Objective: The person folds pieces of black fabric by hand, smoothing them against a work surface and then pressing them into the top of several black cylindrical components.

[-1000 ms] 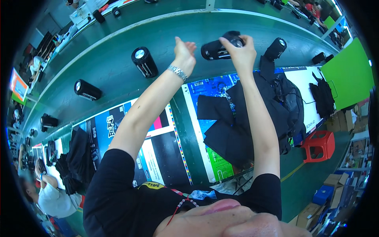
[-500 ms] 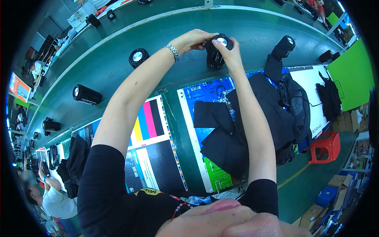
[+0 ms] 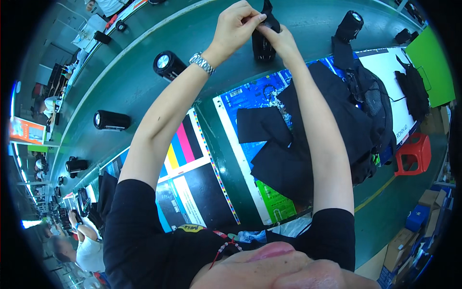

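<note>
At the far middle of the bench, a dark cylindrical speaker stands upright. My right hand is closed around its upper right side. My left hand pinches a black cloth piece at the speaker's top, with thumb and fingers pressed together. The cloth rises to a point and hides the speaker's round end; whether it wraps the whole speaker I cannot tell. Nearest on the left is another black speaker with a silver end. To the right, a speaker sits by a black cloth piece.
Black cloth pieces and a black mesh bag lie on printed sheets before me. More speakers line the green bench leftward. A red stool and cartons are at right. Another person works at lower left.
My left hand has moved up and pinches black cloth. The speaker's silver end, visible before, is now covered. The whole view has shifted slightly.
</note>
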A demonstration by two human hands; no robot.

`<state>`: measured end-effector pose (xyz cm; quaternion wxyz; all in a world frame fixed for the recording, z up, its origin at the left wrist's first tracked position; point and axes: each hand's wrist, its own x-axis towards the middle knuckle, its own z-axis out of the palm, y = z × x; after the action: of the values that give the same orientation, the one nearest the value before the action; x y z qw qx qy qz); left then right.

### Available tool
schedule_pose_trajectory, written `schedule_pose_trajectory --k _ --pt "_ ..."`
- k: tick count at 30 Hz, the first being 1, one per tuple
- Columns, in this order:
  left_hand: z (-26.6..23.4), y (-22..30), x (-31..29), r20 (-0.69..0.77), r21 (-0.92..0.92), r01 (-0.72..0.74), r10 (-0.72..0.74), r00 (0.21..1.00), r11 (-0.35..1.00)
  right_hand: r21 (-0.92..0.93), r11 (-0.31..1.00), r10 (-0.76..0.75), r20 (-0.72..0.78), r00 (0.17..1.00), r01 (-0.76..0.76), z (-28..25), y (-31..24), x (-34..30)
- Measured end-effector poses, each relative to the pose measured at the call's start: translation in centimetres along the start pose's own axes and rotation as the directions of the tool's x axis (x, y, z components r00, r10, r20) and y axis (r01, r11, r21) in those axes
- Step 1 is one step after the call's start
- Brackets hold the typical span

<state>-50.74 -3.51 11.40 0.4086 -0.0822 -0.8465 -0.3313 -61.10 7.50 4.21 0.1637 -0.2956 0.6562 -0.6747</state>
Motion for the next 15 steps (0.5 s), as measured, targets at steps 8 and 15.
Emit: schedule_pose_trajectory --k 8,15 --pt "1.7 -4.7 1.2 -0.248 -0.512 0.299 -0.472 0.846 0.805 0.313 0.947 0.111 -0.111 0.988 -0.071 -3.1 -2.7 2.0" --pt "10.8 -4.5 -0.2 0.104 -0.916 0.351 -0.728 0.677 0.195 0.379 0.915 -0.066 -0.197 0.978 0.138 -2.4 2.2 6.6"
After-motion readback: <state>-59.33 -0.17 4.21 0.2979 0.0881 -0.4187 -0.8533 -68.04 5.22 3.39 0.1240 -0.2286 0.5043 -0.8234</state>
